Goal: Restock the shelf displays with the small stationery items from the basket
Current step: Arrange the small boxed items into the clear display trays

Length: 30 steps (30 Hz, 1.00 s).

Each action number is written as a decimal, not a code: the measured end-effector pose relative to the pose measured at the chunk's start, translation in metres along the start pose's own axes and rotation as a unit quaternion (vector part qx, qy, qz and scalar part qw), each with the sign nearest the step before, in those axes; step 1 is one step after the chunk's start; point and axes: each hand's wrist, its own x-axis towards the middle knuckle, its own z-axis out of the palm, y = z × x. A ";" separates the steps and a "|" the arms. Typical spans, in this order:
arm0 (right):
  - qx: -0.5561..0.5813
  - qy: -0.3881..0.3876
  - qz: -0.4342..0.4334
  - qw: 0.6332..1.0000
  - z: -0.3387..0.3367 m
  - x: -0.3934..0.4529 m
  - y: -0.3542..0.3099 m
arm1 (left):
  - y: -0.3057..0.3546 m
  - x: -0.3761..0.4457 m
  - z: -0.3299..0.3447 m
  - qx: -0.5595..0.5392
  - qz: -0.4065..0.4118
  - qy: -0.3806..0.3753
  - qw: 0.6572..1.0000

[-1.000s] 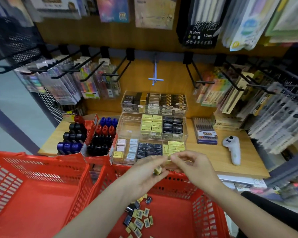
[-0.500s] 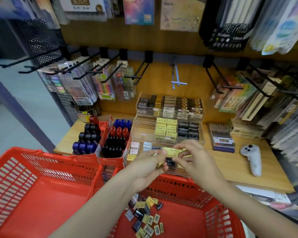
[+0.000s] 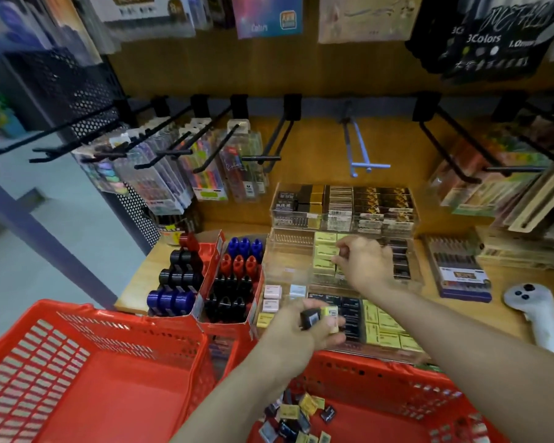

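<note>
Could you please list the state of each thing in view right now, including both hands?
Left hand: holds a black and a yellow eraser over the front tray.
Right hand: reaches into the middle tray, fingers on a yellow eraser.
Right basket: holds loose erasers on its floor.
Left basket: no items visible inside.
White controller: lies on the shelf.

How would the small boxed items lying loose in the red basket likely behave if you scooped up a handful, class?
The small boxed items look like flat-sided packets, so they probably slide rather than roll. The left hand holds several at once, which suggests they are light and stiff. Their wrappers look glossy, so a loose hold might let one slip back into the red basket.
</note>
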 end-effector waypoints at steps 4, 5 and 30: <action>0.021 0.001 0.017 1.000 0.009 0.006 -0.003 | -0.001 -0.002 -0.002 -0.064 -0.020 0.007 0.998; 0.016 -0.004 0.022 1.000 0.008 0.007 -0.005 | -0.002 -0.003 -0.001 -0.067 -0.020 0.009 0.998; 0.352 -0.103 0.107 0.924 -0.090 -0.128 0.110 | 0.007 -0.009 0.041 -0.157 -0.153 -0.029 0.975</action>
